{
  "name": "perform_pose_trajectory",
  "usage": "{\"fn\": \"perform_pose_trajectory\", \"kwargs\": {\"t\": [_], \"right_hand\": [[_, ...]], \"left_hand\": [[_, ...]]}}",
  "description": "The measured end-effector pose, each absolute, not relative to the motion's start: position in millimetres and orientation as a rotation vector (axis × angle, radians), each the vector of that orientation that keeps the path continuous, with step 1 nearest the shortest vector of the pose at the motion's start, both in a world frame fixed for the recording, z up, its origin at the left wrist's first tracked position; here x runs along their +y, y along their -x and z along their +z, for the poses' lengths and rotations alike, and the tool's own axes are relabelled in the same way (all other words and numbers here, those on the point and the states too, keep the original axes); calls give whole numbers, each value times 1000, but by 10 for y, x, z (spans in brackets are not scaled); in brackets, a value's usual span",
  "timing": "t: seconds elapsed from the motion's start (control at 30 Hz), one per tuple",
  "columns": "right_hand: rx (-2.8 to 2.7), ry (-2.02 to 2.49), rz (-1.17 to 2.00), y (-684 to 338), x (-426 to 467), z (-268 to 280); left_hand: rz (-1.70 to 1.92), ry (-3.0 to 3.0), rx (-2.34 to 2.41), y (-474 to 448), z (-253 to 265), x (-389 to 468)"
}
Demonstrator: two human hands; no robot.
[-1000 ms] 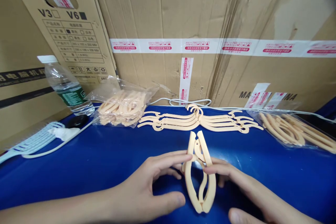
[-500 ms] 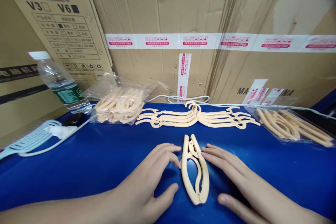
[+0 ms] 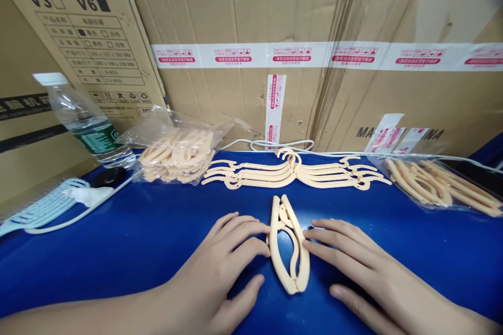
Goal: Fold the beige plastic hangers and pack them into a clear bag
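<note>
A cream folding hanger [image 3: 303, 271] lies folded on the blue table, its arms together at the top and bowed around a curved hook. My left hand [image 3: 231, 259] rests on its left side, fingertips at the hanger's edge and thumb apart. On the other side is my right hand [image 3: 363, 261], with fingers stretched out and their tips at the right edge. Neither hand grips the hanger. Behind it, several unfolded hangers [image 3: 267, 185] lie in a row with their hooks overlapping.
A clear bag of folded hangers [image 3: 176, 159] sits at back left, another bag [image 3: 444, 183] at back right. On the left are a water bottle [image 3: 92, 133], a light blue brush [image 3: 47, 204] and a black object [image 3: 108, 178]. Cardboard boxes [image 3: 236, 99] and a white cable [image 3: 349, 154] line the back.
The folded hanger has shifted slightly up and to the left in view. My right fingertips have come in to its right edge, and my left fingers sit closer to its left edge.
</note>
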State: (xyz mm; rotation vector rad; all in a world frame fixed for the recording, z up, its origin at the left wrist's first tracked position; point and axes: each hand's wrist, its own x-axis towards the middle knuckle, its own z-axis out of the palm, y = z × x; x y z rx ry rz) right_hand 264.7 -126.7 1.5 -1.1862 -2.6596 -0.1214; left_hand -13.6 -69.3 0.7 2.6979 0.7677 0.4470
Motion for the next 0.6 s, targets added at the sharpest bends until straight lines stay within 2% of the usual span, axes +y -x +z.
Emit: {"fn": "perform_pose_trajectory", "kwargs": {"t": [0.6], "right_hand": [[-2726, 1230, -51, -2637, -1267, 75]], "left_hand": [[412, -2702, 770, 151, 68, -670]]}}
